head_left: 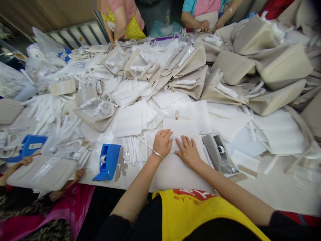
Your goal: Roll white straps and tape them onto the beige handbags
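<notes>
My left hand [163, 142] rests palm down, fingers curled slightly, on a white sheet of paper [182, 132] that covers a beige handbag [173, 172] lying at the table's near edge. My right hand [187, 151] lies flat beside it on the same sheet, fingers stretched out and spread. A silver bracelet circles my left wrist. A small gold clasp [177, 116] peeks out at the sheet's far edge. Neither hand grips anything.
A blue tape dispenser [108, 161] stands left of my hands, a grey one [218, 153] on the right. Beige handbags [273, 67] and white wrapping sheets pile across the table. A person at left holds a wrapped bag [41, 172]. Two people work at the far side.
</notes>
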`<state>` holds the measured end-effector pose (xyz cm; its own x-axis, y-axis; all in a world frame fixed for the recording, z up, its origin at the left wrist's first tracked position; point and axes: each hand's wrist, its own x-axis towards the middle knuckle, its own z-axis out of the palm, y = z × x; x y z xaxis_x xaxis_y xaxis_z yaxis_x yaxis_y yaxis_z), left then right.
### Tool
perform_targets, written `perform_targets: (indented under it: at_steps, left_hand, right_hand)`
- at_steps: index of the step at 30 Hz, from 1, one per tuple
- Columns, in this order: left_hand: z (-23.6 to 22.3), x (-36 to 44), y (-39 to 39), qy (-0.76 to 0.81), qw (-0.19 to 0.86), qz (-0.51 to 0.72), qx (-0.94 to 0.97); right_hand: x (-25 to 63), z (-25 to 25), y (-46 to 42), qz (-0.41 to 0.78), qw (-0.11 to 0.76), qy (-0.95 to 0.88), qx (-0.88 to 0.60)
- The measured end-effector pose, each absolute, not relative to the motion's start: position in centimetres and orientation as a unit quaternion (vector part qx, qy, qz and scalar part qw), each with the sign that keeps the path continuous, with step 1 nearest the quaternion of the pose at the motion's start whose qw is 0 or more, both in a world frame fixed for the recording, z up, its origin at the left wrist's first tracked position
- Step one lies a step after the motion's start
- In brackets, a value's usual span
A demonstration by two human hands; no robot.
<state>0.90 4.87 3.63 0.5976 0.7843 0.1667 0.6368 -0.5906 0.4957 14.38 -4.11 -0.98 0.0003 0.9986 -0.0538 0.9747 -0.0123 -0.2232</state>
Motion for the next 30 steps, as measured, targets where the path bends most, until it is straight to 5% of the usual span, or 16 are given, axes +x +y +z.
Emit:
perform_targets:
  at_steps: [11, 18, 25, 30]
  left_hand:
    - [-2.5, 4.5, 6.9, 0.330, 0.161, -0.003, 0.930]
    - [-2.6, 4.9, 6.5, 0.363, 0.138, -0.048, 0.920]
    - [-0.7, 6.0, 10.5, 0.334, 0.214, -0.286, 0.872]
    - [0.1, 6.5, 12.1, 0.324, 0.225, -0.337, 0.855]
  right_hand:
    - [18.4, 1.1, 0.9, 0.212, 0.026, -0.732, -0.647]
    - [18.1, -1.5, 3.7, 0.191, -0.047, -0.680, -0.707]
    - [18.5, -2.9, 2.6, 0.208, -0.015, -0.663, -0.719]
    - [18.8, -2.6, 3.4, 0.260, -0.045, -0.640, -0.722]
